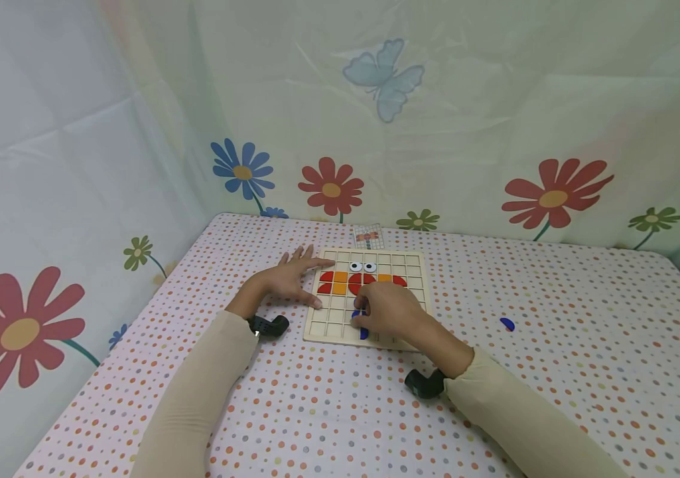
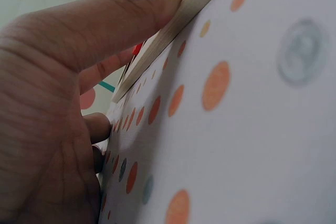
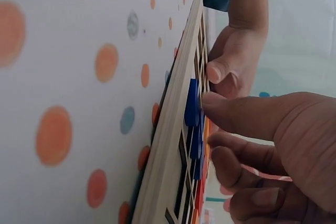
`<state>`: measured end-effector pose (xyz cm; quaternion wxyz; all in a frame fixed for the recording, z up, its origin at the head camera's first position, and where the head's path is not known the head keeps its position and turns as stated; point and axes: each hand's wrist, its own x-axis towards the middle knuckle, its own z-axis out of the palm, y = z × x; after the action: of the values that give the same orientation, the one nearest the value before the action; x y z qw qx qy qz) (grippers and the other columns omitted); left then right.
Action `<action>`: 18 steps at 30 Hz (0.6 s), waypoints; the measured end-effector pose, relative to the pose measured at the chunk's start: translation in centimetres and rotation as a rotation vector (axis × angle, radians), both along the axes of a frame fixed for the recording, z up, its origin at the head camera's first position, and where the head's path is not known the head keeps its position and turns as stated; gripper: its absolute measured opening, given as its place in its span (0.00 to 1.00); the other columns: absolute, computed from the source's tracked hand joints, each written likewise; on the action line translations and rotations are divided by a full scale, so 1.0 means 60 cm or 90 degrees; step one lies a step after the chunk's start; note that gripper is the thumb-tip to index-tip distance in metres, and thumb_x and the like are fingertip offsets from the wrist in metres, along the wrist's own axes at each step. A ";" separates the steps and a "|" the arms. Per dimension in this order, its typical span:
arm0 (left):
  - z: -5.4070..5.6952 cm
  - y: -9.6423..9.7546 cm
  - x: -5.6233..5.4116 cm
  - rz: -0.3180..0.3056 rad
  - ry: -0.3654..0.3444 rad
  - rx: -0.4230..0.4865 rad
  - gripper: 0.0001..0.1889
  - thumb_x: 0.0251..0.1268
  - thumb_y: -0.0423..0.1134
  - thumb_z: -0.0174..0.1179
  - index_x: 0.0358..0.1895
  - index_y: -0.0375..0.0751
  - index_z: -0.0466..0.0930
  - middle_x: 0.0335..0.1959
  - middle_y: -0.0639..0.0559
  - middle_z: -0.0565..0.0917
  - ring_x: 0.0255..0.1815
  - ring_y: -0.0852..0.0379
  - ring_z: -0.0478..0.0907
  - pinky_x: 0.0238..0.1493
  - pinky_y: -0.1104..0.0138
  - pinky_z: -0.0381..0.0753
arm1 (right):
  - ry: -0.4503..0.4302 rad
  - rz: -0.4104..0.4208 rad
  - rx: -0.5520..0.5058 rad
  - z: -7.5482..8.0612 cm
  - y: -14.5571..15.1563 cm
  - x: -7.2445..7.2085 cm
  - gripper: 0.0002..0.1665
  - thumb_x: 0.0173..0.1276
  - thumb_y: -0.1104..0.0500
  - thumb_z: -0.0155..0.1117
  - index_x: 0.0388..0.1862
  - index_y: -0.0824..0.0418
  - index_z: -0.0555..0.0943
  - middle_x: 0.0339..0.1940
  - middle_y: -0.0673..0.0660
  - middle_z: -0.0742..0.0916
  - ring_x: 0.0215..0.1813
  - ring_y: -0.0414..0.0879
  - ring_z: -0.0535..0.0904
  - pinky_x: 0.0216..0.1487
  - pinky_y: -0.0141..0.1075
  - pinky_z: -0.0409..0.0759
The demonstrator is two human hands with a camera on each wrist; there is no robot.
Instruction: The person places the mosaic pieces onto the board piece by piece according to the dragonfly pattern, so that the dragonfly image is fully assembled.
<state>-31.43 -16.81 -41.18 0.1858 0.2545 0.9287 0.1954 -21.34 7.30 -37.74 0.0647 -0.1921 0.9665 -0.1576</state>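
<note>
A square wooden grid board [image 1: 316,328] lies on the table, with red pieces [image 1: 326,276], orange pieces [image 1: 340,288] and white eye pieces [image 1: 369,267] in its cells. Blue pieces [image 1: 364,333] sit in the lower middle. My left hand [image 1: 282,279] rests at the board's left side, fingers spread, thumb and forefinger on its edge. Over the lower middle is my right hand [image 1: 390,309]. In the right wrist view its thumb touches a blue piece [image 3: 192,103] lying on the board; the other fingers bend loosely above the neighbouring blue pieces. My right hand partly covers the board's lower right.
A small patterned card [image 1: 368,236] lies behind the board. One loose piece [image 1: 507,324], blue with a little red showing, lies on the dotted tablecloth [image 1: 554,372] to the right. A flowered curtain [image 1: 471,133] hangs behind the table.
</note>
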 end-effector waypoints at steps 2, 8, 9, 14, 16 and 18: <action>0.000 0.000 0.000 0.000 0.000 -0.001 0.53 0.44 0.66 0.72 0.77 0.68 0.54 0.82 0.45 0.34 0.82 0.46 0.23 0.78 0.43 0.23 | -0.002 0.006 -0.011 0.000 -0.002 0.000 0.11 0.59 0.49 0.75 0.36 0.53 0.86 0.19 0.45 0.81 0.24 0.39 0.74 0.24 0.31 0.71; -0.001 0.001 -0.001 0.006 -0.008 0.000 0.53 0.44 0.65 0.72 0.77 0.69 0.54 0.82 0.47 0.33 0.82 0.47 0.22 0.78 0.44 0.23 | -0.011 0.029 -0.017 0.001 -0.005 0.000 0.02 0.64 0.54 0.70 0.32 0.51 0.87 0.18 0.44 0.81 0.22 0.39 0.74 0.23 0.31 0.71; -0.001 0.001 -0.001 0.006 -0.009 0.001 0.53 0.44 0.65 0.72 0.77 0.69 0.54 0.82 0.47 0.33 0.82 0.47 0.22 0.78 0.44 0.23 | -0.013 0.030 -0.015 0.002 -0.005 0.000 0.02 0.64 0.55 0.70 0.32 0.51 0.87 0.19 0.44 0.81 0.23 0.38 0.74 0.23 0.31 0.71; -0.002 0.001 -0.002 0.009 -0.011 -0.001 0.53 0.44 0.65 0.72 0.77 0.70 0.54 0.82 0.47 0.33 0.82 0.47 0.22 0.78 0.43 0.23 | -0.018 0.033 -0.015 0.004 -0.006 0.001 0.03 0.65 0.54 0.70 0.32 0.50 0.87 0.19 0.44 0.81 0.23 0.39 0.74 0.23 0.31 0.71; -0.002 0.001 -0.002 0.011 -0.012 -0.003 0.53 0.44 0.65 0.72 0.77 0.70 0.54 0.82 0.47 0.33 0.82 0.47 0.22 0.78 0.43 0.23 | -0.018 0.038 -0.014 0.003 -0.007 0.001 0.02 0.64 0.54 0.70 0.33 0.50 0.88 0.19 0.44 0.82 0.23 0.39 0.74 0.23 0.31 0.71; -0.002 0.001 -0.002 0.012 -0.013 -0.003 0.53 0.44 0.66 0.72 0.77 0.70 0.54 0.82 0.47 0.33 0.82 0.47 0.22 0.78 0.43 0.23 | -0.021 0.043 -0.012 0.003 -0.007 0.001 0.03 0.64 0.54 0.71 0.33 0.50 0.88 0.20 0.44 0.82 0.24 0.38 0.74 0.24 0.31 0.71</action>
<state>-31.55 -16.76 -41.31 0.1937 0.2433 0.9297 0.1974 -21.31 6.89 -37.57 0.0844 -0.2222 0.9568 -0.1677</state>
